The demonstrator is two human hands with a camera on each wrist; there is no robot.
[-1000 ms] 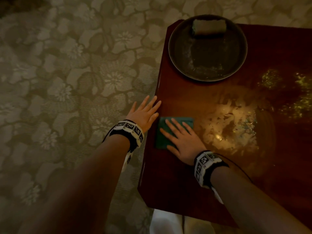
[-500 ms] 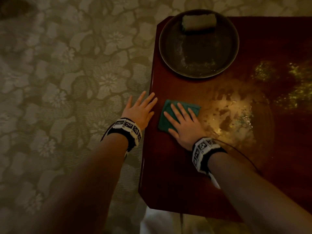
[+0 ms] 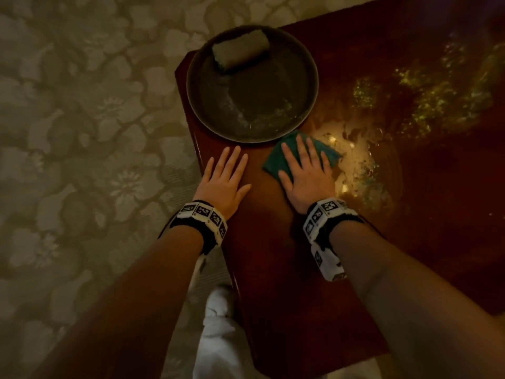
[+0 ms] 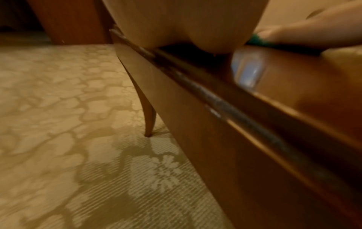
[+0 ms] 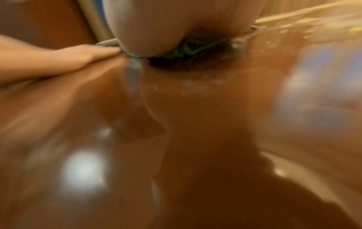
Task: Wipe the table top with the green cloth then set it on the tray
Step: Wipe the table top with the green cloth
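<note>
The green cloth (image 3: 276, 162) lies flat on the dark red wooden table top (image 3: 273, 255), just below the rim of the round dark tray (image 3: 311, 77). My right hand (image 3: 306, 170) presses on the cloth with straight, spread fingers, hiding most of it. In the right wrist view the cloth (image 5: 188, 49) shows bunched under the palm. My left hand (image 3: 224, 179) rests flat on the table near its left edge, fingers straight, holding nothing. In the left wrist view the cloth (image 4: 260, 41) peeks out beside the palm.
A pale rectangular sponge (image 3: 240, 49) lies at the far side of the tray. Shiny wet patches (image 3: 352, 160) and glittery specks (image 3: 426, 102) spread to the right of the cloth. The table's left edge (image 4: 176, 74) drops to a patterned carpet (image 3: 82, 132).
My right hand has slid the cloth away from me and to the right, up to the tray's rim. My left hand has moved from the table's edge onto its top.
</note>
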